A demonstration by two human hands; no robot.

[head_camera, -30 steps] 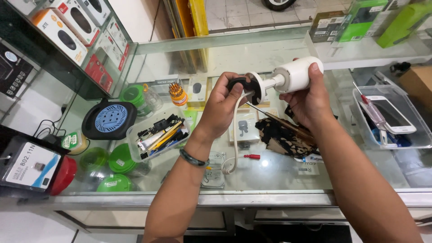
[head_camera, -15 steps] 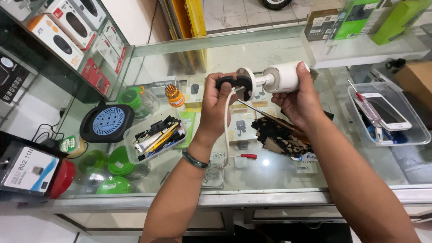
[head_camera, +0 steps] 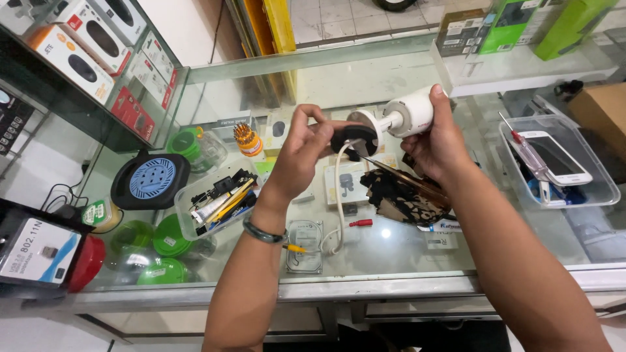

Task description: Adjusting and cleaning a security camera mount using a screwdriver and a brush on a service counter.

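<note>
Above the glass counter [head_camera: 404, 251] I hold a white cylindrical security camera [head_camera: 409, 116]. My right hand [head_camera: 438, 142] wraps around its body. My left hand [head_camera: 302, 151] grips the round black-and-white mount base [head_camera: 355, 136] at its end. A white cable [head_camera: 339, 195] hangs from the base down to the counter. A dark bracelet sits on my left wrist.
A clear tray [head_camera: 561, 171] holding a white phone and a red screwdriver stands right. A clear tub of tools [head_camera: 218, 199], a blue-and-black round device [head_camera: 150, 180], green lids [head_camera: 171, 234] and an orange bit holder [head_camera: 246, 138] lie left. Boxed goods line the left shelves.
Both hands and the camera have shifted slightly lower and left in view. My left-hand fingers have moved around the mount base.
</note>
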